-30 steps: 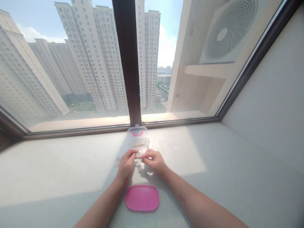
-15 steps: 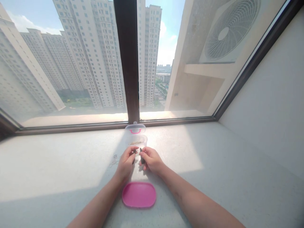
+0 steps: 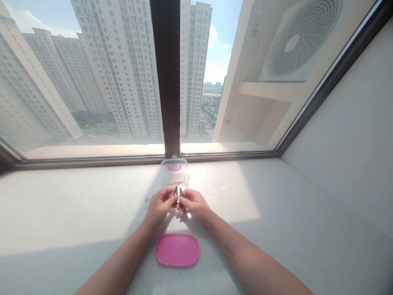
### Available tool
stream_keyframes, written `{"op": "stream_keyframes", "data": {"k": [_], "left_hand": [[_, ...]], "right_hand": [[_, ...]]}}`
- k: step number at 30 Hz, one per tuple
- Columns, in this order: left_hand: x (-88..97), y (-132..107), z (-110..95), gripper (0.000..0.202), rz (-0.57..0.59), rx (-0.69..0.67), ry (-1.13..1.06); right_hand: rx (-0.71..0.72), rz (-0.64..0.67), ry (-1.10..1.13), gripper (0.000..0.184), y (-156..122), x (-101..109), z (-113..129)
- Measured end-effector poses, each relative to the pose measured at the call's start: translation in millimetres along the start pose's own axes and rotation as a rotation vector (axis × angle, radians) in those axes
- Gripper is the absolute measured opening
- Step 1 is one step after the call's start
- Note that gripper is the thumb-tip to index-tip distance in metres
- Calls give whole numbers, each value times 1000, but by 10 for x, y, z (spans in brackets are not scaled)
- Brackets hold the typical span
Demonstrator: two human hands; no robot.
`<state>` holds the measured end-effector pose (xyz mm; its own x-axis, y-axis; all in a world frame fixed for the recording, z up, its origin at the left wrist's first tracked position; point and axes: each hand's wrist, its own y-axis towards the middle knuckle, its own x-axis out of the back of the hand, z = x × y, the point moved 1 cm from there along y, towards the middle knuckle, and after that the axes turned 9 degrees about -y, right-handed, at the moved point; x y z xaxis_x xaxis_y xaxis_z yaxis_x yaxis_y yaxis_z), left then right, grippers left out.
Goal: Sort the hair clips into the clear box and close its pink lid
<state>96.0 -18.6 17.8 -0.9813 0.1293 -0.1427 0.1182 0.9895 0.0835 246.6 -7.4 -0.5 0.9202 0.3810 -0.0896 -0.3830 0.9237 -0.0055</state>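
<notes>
My left hand (image 3: 158, 205) and my right hand (image 3: 194, 203) meet over the pale windowsill, each pinching a small dark hair clip. The left clip (image 3: 175, 192) and the right clip (image 3: 181, 194) stand upright side by side, tips pointing away from me. Just beyond the fingers sits a small clear plastic box (image 3: 174, 179) with its lid (image 3: 174, 165) hinged open and a pink clasp; something thin and golden lies inside. A pink oval lid (image 3: 177, 250) lies flat on the sill between my forearms.
The windowsill (image 3: 76, 205) runs to a dark window frame (image 3: 167, 78) ahead and a white wall (image 3: 353, 135) at the right. Small clear rings (image 3: 146, 201) lie on the sill left of my left hand. Sun lights the middle strip.
Both hands have drawn slightly closer to the box. The dark clips, barely showing before, now stand upright together between the fingertips. The view has tilted a little.
</notes>
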Motion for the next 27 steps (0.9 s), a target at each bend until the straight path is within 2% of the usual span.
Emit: {"op": "stream_keyframes", "data": {"k": [2, 7, 11, 15, 22, 27], "left_hand": [[8, -3, 6, 18, 5, -13, 32], [10, -18, 70, 25, 20, 30, 104], [6, -3, 125, 25, 130, 114, -28], [12, 11, 112, 26, 186, 159, -122], [16, -6, 7, 17, 187, 172, -118], [12, -6, -29, 17, 179, 184, -70]], "right_hand": [[-10, -4, -1, 25, 3, 7, -4], [4, -22, -11, 24, 4, 23, 12], [13, -15, -11, 23, 4, 26, 31], [7, -22, -6, 22, 13, 20, 23], [-2, -25, 5, 16, 25, 7, -13], [-11, -34, -19, 16, 19, 3, 5]]}}
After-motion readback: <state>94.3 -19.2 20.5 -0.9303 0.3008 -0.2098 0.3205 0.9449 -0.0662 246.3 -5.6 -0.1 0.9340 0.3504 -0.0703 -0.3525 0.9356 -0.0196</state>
